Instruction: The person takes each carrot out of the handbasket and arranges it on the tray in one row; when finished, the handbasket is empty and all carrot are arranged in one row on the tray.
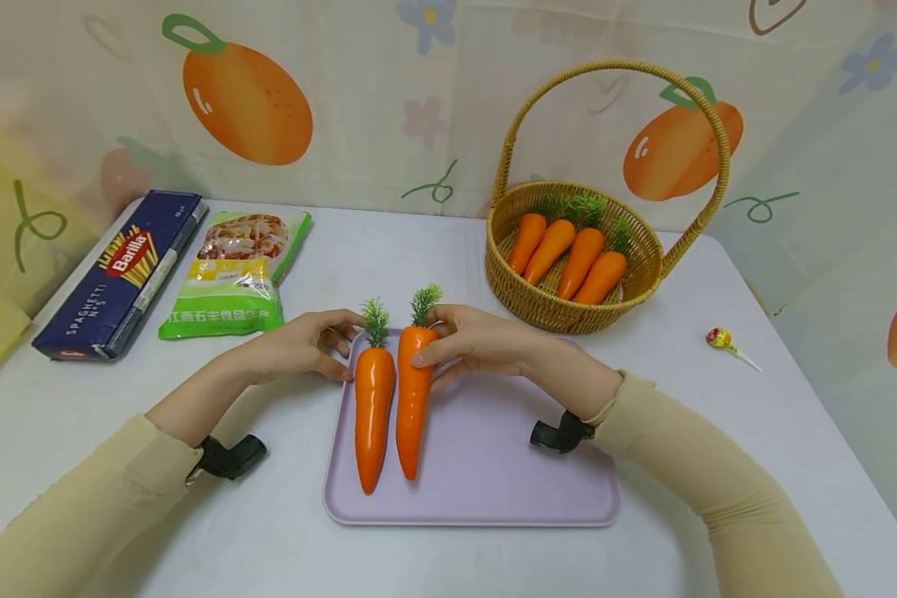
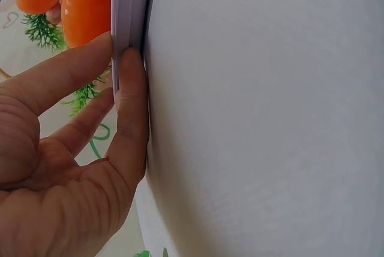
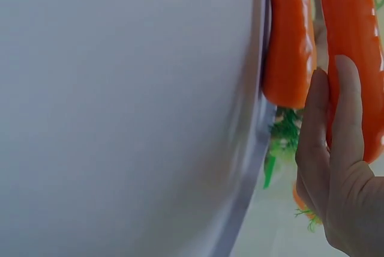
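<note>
My left hand (image 1: 302,345) pinches the upper left corner of a pale purple tray (image 1: 508,473). In the left wrist view the thumb and a finger lie on either side of its rim (image 2: 127,11). My right hand (image 1: 482,340) grips an orange carrot (image 1: 413,415) with a green tuft near its top end. The right wrist view shows this carrot (image 3: 354,23) raised off the tray surface, fingers along its side. A second carrot (image 1: 374,415) lies lengthwise by the tray's left edge, its tuft close to the left fingers.
A wicker basket (image 1: 546,311) with a tall handle holds several carrots (image 1: 579,262) behind the tray. At the left are a blue spaghetti box (image 1: 120,274) and a green food packet (image 1: 232,278). A wrapped lollipop (image 1: 720,338) lies far right. A patterned cloth hangs behind the white table.
</note>
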A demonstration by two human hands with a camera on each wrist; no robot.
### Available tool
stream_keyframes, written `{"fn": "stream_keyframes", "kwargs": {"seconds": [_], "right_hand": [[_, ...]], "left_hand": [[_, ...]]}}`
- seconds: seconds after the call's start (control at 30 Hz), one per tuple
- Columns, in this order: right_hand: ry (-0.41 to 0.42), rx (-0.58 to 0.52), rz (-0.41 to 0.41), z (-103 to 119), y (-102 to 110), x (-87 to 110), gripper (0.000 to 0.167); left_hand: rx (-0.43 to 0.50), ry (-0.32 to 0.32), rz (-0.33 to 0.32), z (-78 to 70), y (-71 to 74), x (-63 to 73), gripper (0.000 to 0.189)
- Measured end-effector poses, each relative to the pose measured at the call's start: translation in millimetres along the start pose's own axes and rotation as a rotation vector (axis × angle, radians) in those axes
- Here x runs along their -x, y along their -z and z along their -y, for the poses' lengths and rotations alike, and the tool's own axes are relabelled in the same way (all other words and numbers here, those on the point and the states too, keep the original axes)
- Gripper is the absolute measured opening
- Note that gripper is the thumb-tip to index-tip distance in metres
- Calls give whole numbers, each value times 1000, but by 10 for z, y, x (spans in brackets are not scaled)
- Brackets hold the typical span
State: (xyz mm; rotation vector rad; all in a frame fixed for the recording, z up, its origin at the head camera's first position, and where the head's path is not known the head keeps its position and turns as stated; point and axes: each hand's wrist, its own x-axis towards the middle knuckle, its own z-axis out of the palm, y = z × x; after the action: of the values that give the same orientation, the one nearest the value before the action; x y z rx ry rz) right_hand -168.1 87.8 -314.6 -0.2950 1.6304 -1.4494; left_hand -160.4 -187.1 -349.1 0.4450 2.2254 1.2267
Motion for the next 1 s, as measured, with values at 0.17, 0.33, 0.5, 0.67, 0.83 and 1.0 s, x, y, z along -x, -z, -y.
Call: {"fn": "stream_keyframes", "kwargs": {"seconds": [0.17, 0.33, 0.5, 0.67, 0.83, 1.0], "right_hand": [[-26, -11, 10, -59, -60, -37, 54], [-49, -24, 8, -112, -105, -64, 57], [-68, -30, 5, -145, -122, -96, 57], [-85, -32, -8, -162, -126, -111, 56], [-92, -39, -32, -185, -124, -125, 57], [-96, -41, -67, -191, -133, -133, 57]], "left_hand": [[5, 3, 0, 6, 2, -4, 68], [-2, 4, -1, 12, 1, -7, 69], [-2, 8, 3, 16, 0, -13, 69], [-1, 7, 8, 14, 3, -7, 69], [2, 7, 6, 8, 3, -3, 69], [2, 10, 4, 5, 4, -3, 69]]}}
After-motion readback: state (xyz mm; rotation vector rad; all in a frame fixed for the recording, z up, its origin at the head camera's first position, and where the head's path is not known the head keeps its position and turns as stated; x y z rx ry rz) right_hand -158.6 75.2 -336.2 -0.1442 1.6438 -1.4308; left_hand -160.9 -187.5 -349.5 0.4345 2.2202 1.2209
